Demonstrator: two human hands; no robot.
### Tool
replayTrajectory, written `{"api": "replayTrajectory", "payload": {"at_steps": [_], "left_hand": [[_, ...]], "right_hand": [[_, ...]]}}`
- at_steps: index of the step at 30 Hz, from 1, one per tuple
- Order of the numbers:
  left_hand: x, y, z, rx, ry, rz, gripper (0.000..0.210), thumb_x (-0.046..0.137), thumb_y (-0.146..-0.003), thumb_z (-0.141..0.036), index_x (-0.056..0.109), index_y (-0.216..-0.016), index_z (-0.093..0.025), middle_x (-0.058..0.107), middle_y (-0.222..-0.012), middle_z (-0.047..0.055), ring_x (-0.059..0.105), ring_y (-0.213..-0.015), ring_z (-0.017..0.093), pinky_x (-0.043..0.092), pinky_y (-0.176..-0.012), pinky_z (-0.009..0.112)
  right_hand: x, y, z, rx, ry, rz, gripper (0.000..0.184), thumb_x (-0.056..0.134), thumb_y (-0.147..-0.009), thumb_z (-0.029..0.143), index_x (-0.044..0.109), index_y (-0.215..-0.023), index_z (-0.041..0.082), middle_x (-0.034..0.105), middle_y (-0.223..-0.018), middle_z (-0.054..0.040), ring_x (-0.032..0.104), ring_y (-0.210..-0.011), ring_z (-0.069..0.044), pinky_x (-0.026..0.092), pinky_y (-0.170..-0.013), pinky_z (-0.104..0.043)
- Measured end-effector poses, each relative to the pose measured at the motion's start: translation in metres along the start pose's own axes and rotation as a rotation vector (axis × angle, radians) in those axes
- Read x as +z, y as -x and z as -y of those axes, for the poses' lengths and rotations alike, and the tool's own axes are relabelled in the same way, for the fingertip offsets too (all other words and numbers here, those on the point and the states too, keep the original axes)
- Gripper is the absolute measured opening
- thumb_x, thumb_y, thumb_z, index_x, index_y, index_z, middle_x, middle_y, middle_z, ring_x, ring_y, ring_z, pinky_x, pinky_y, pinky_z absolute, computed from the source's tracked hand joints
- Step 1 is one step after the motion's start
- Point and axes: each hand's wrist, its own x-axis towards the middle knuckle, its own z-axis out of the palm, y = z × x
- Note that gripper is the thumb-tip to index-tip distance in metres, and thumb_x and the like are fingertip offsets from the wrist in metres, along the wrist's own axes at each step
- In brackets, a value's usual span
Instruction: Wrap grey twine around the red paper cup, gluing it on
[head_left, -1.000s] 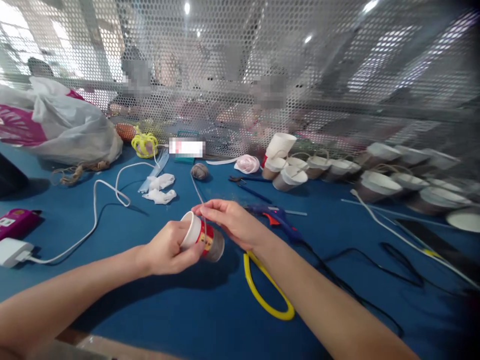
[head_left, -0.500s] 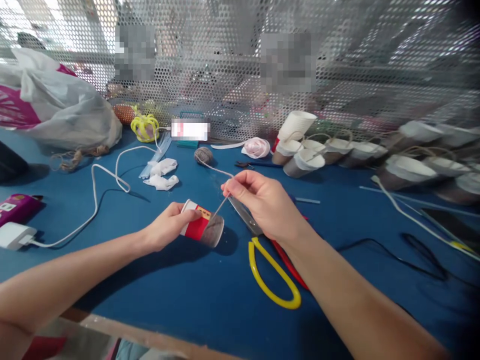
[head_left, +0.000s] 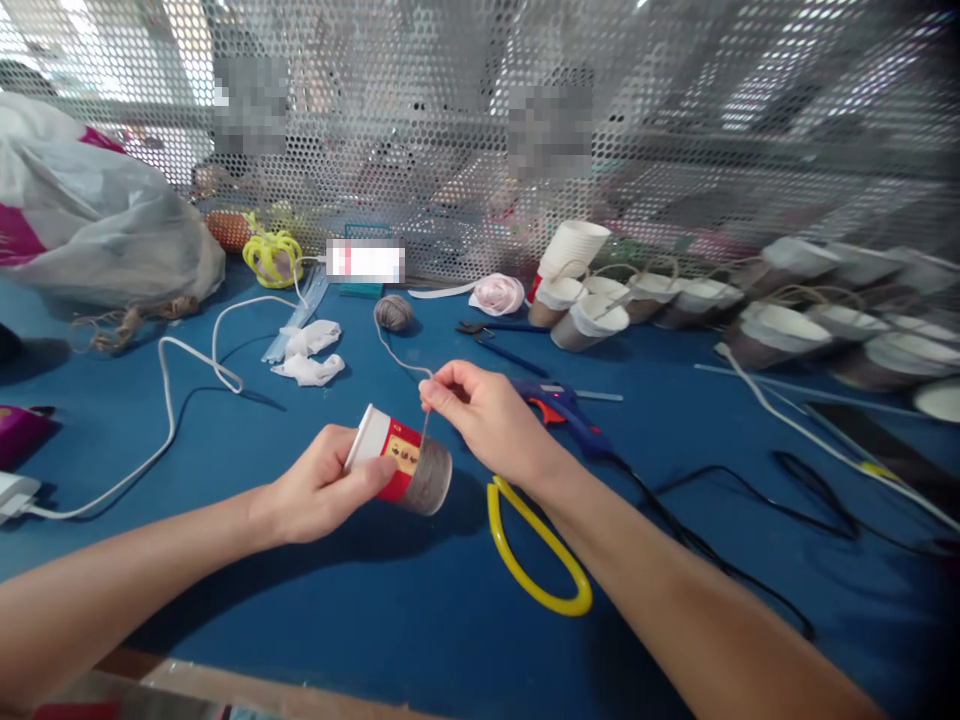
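Note:
My left hand (head_left: 334, 483) grips a paper cup (head_left: 367, 447) lying on its side, its white rim to the left. Grey yarn is wound around the base end, and a red and yellow printed band shows beside it. Above the cup, my right hand (head_left: 480, 415) pinches the grey yarn (head_left: 424, 428), which runs taut down to the windings. From those fingers the strand leads back to a small yarn ball (head_left: 394, 313). Under my right forearm lie scissors, of which mainly the yellow handle (head_left: 536, 560) shows.
A blue glue gun (head_left: 574, 415) and pliers (head_left: 487, 328) lie behind my right hand. Several yarn-wrapped cups (head_left: 780, 335) stand at the right back, near a pink ribbon roll (head_left: 498, 295). A white cable (head_left: 169, 400) and plastic bag (head_left: 97, 210) occupy the left. Perforated metal (head_left: 435, 150) bounds the back.
My right hand has come nearer the cup, and the yarn now drops more steeply to it. The cup has turned in my left hand, showing more of its label. The view has shifted slightly.

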Motion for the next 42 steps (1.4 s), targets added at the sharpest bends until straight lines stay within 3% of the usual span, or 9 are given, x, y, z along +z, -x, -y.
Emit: {"api": "replayTrajectory", "payload": {"at_steps": [10, 18, 22, 26, 29, 31, 34, 37, 42], "left_hand": [[-0.003, 0.002, -0.002, 0.297, -0.181, -0.022, 0.028, 0.041, -0.081, -0.018, 0.040, -0.054, -0.015, 0.040, -0.051, -0.003, 0.032, -0.046, 0.007, 0.028, -0.045, 0.020], [-0.003, 0.000, -0.007, 0.450, -0.218, -0.045, 0.023, 0.042, -0.076, -0.009, 0.040, -0.054, -0.016, 0.042, -0.050, -0.003, 0.036, -0.048, 0.008, 0.031, -0.049, 0.020], [0.000, 0.003, -0.002, 0.325, -0.132, -0.075, 0.025, 0.043, -0.078, -0.015, 0.043, -0.054, -0.015, 0.043, -0.051, -0.002, 0.035, -0.047, 0.007, 0.032, -0.048, 0.020], [0.005, 0.001, 0.005, -0.040, 0.224, -0.137, 0.028, 0.048, -0.078, -0.031, 0.051, -0.057, -0.013, 0.046, -0.051, -0.002, 0.036, -0.046, 0.007, 0.033, -0.046, 0.020], [0.006, -0.007, 0.003, -0.237, 0.553, -0.228, 0.025, 0.055, -0.071, -0.035, 0.059, -0.066, -0.011, 0.053, -0.053, 0.000, 0.044, -0.048, 0.009, 0.036, -0.049, 0.020], [0.005, -0.013, 0.000, -0.321, 0.646, -0.317, 0.024, 0.058, -0.067, -0.032, 0.061, -0.069, -0.008, 0.054, -0.052, 0.000, 0.046, -0.049, 0.009, 0.037, -0.049, 0.020], [0.004, -0.021, -0.001, -0.372, 0.721, -0.383, 0.026, 0.058, -0.067, -0.031, 0.063, -0.076, -0.007, 0.057, -0.053, 0.001, 0.048, -0.049, 0.009, 0.036, -0.048, 0.019], [0.003, -0.022, 0.000, -0.367, 0.758, -0.365, 0.028, 0.058, -0.069, -0.031, 0.064, -0.082, -0.007, 0.060, -0.056, 0.001, 0.050, -0.051, 0.009, 0.037, -0.050, 0.018], [-0.002, -0.020, 0.004, -0.323, 0.743, -0.209, 0.028, 0.061, -0.068, -0.030, 0.065, -0.086, -0.008, 0.065, -0.065, 0.003, 0.054, -0.059, 0.011, 0.040, -0.058, 0.020]], "right_hand": [[0.007, 0.004, -0.002, 0.012, 0.036, 0.082, 0.022, 0.048, -0.081, 0.032, 0.050, -0.064, 0.017, 0.055, -0.059, 0.0018, 0.047, -0.053, -0.010, 0.035, -0.052, -0.023], [0.013, 0.005, -0.002, -0.016, 0.080, 0.072, 0.021, 0.048, -0.080, 0.032, 0.048, -0.065, 0.018, 0.054, -0.063, 0.0014, 0.048, -0.061, -0.012, 0.036, -0.059, -0.025], [0.014, 0.003, -0.004, 0.006, 0.083, 0.071, 0.020, 0.050, -0.079, 0.031, 0.049, -0.064, 0.018, 0.054, -0.063, 0.0011, 0.048, -0.061, -0.013, 0.036, -0.060, -0.026], [0.013, -0.002, -0.009, 0.062, 0.054, 0.088, 0.025, 0.046, -0.081, 0.035, 0.052, -0.064, 0.018, 0.057, -0.063, -0.0009, 0.050, -0.060, -0.014, 0.037, -0.059, -0.026], [0.008, -0.006, -0.012, 0.101, 0.026, 0.052, 0.030, 0.038, -0.085, 0.041, 0.054, -0.078, 0.017, 0.062, -0.082, -0.0066, 0.055, -0.079, -0.018, 0.039, -0.071, -0.030], [0.004, -0.006, -0.012, 0.118, -0.013, 0.073, 0.038, 0.033, -0.086, 0.047, 0.053, -0.088, 0.016, 0.061, -0.094, -0.0098, 0.055, -0.089, -0.020, 0.040, -0.075, -0.032], [0.000, -0.003, -0.008, 0.150, -0.087, 0.218, 0.045, 0.041, -0.080, 0.053, 0.051, -0.099, 0.014, 0.061, -0.097, -0.0117, 0.059, -0.083, -0.021, 0.046, -0.066, -0.032], [0.000, 0.001, -0.006, 0.173, -0.161, 0.358, 0.048, 0.059, -0.072, 0.045, 0.049, -0.106, 0.014, 0.063, -0.095, -0.0106, 0.061, -0.072, -0.019, 0.049, -0.059, -0.031], [0.000, 0.003, -0.008, 0.202, -0.278, 0.366, 0.044, 0.066, -0.067, 0.038, 0.050, -0.101, 0.015, 0.063, -0.095, -0.0088, 0.060, -0.081, -0.017, 0.050, -0.069, -0.030]]}}
